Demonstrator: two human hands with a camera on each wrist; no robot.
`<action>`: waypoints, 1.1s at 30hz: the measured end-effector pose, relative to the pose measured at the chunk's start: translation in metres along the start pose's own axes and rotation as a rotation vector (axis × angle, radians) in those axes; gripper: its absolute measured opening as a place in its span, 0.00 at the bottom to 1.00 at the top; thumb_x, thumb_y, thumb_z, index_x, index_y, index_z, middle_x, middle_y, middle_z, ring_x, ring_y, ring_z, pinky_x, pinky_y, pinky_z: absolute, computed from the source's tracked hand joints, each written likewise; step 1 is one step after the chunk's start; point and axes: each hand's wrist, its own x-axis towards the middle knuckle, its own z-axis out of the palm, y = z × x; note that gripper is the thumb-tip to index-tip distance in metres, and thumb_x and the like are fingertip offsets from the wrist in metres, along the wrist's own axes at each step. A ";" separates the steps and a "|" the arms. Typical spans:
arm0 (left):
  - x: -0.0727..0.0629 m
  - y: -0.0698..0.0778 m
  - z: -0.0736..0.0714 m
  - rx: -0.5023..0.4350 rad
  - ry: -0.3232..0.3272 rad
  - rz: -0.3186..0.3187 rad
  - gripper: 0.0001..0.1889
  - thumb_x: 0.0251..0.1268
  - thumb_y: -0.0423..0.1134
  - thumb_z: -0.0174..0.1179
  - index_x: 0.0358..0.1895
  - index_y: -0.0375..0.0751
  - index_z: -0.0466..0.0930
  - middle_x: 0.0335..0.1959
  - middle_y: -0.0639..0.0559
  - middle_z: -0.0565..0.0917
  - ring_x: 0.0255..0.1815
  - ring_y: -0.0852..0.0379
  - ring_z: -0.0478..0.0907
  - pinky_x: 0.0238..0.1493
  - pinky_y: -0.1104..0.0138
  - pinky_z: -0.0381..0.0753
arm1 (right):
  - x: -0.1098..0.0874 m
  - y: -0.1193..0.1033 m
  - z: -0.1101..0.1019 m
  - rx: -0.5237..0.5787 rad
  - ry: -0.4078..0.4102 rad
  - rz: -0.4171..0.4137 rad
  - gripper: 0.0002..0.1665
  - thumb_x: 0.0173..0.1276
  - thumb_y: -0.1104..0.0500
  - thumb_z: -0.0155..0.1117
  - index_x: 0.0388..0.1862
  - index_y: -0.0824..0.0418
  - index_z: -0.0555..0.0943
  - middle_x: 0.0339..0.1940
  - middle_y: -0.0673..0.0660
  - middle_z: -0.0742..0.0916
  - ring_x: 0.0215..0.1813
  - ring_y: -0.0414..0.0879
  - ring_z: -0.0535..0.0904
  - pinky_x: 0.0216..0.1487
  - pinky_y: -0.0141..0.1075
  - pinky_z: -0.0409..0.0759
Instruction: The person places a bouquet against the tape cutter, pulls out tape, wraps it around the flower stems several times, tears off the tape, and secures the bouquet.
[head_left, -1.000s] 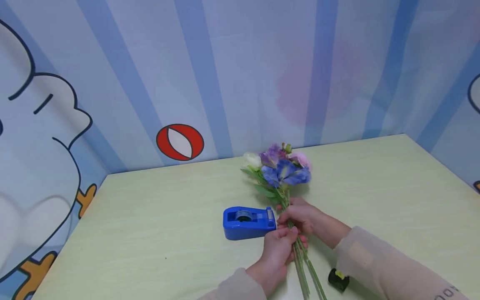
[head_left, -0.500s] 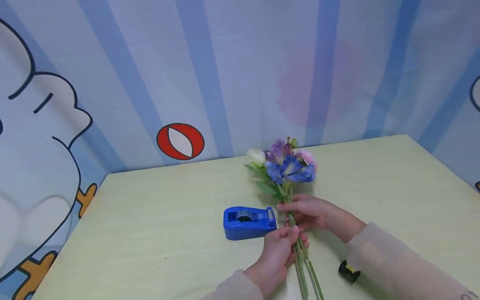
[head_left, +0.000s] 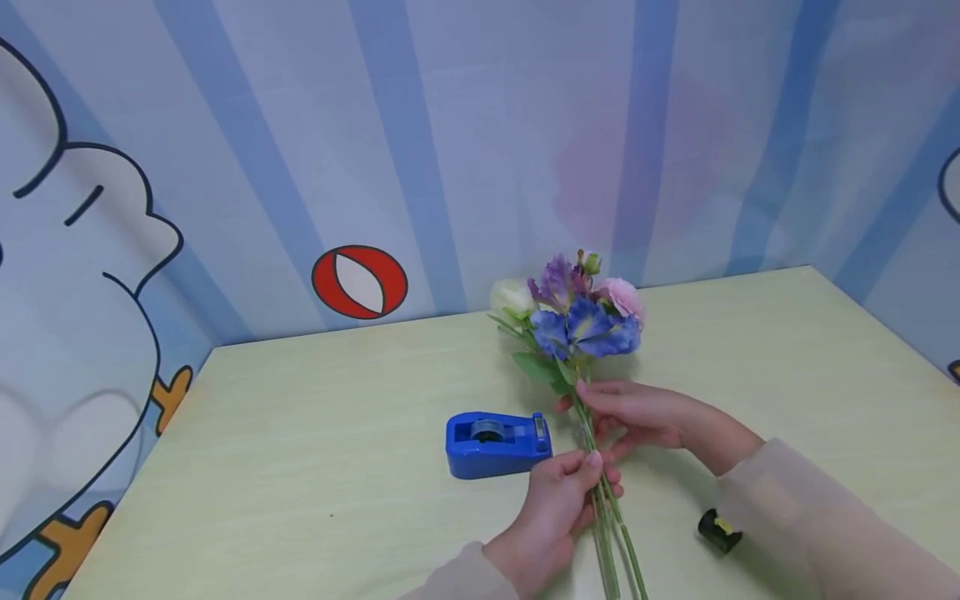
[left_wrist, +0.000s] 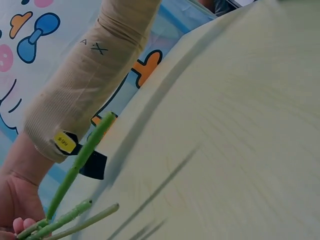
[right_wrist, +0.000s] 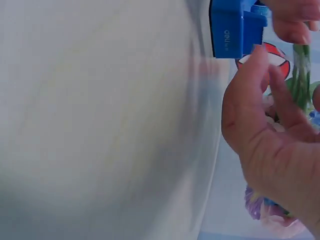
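A bouquet of artificial flowers (head_left: pixel 588 329) in white, purple, blue and pink slants over the table, its green stems running toward the front. My left hand (head_left: pixel 551 508) grips the stems low down, thumb on top. Higher up, just under the leaves, my right hand (head_left: pixel 641 417) holds the stems between thumb and fingers. Clear tape shows on the stems (right_wrist: pixel 301 75) in the right wrist view. Cut stem ends (left_wrist: pixel 82 160) stick out below my left hand in the left wrist view. A blue tape dispenser (head_left: pixel 497 446) stands on the table just left of my hands.
The pale table (head_left: pixel 315 442) reaches back to a striped cartoon backdrop (head_left: pixel 510 150). A small black device with a yellow label (head_left: pixel 718 531) sits at my right sleeve (head_left: pixel 810 508).
The flower heads have risen and shifted slightly right. My right hand has moved up the stems, its wrist swinging right. My left hand keeps its grip, and the dispenser stays put.
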 end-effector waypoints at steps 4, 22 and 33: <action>0.001 0.002 -0.002 -0.031 -0.016 0.028 0.11 0.67 0.33 0.53 0.44 0.28 0.79 0.28 0.51 0.81 0.28 0.60 0.79 0.39 0.68 0.80 | 0.002 0.008 -0.003 0.052 -0.099 -0.073 0.30 0.76 0.45 0.39 0.62 0.67 0.67 0.44 0.62 0.78 0.42 0.50 0.77 0.40 0.43 0.80; -0.007 0.016 -0.002 -0.136 -0.141 0.005 0.12 0.68 0.34 0.51 0.48 0.29 0.77 0.30 0.50 0.80 0.30 0.60 0.79 0.43 0.68 0.78 | 0.003 0.021 -0.008 0.288 -0.460 -0.330 0.21 0.78 0.61 0.30 0.53 0.54 0.74 0.61 0.55 0.75 0.60 0.50 0.71 0.58 0.48 0.70; -0.008 0.016 -0.001 -0.138 -0.139 0.015 0.14 0.69 0.35 0.51 0.50 0.27 0.76 0.30 0.51 0.80 0.31 0.61 0.79 0.43 0.69 0.78 | 0.001 0.022 -0.008 0.240 -0.378 -0.300 0.17 0.77 0.60 0.37 0.57 0.62 0.70 0.51 0.55 0.80 0.53 0.47 0.76 0.56 0.46 0.72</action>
